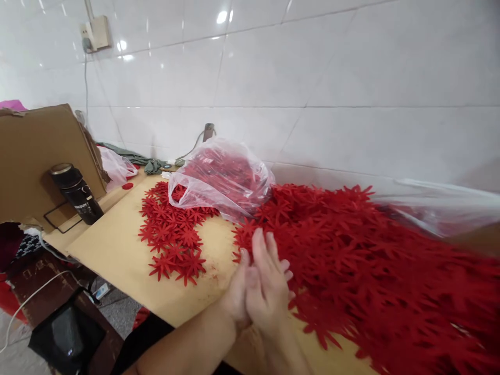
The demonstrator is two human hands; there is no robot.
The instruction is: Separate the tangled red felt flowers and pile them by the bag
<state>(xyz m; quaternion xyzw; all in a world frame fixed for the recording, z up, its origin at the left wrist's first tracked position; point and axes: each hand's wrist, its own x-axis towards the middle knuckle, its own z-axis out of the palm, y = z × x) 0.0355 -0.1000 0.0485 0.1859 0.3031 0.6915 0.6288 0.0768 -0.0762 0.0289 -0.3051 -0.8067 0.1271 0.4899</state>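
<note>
The red cutouts, many-petalled and loosely overlapping, lie in a large heap [351, 250] right of the fingers and running on past their tips, where the view does not settle whether skin and petals touch. The left hand [234, 297] and right hand [269, 297] are brought palm to palm, fingers pressed together and pointing away from the body, with some left fingertips showing past the right hand's outer edge; whether anything lies between the palms cannot be told. Good handling here, I judge, means squaring the fingertips and pressing evenly from both sides, since narrow petals would likely bend or snag under an uneven squeeze. Parting the palms slowly, over bare board, would be wise in case a piece clings. Left of the fingers, across a bare strip of table [221, 237], sits a smaller heap [172, 234]; the left forearm does best held low and clear of it, so its edge is not swept. Just beyond the fingertips slumps a clear bag [234, 177] full of red pieces, its mouth loose and probably easy to catch with a knuckle. Farther left, well apart from the fingers, a black flask [80, 198] leans by a cardboard sheet [39, 151].
</note>
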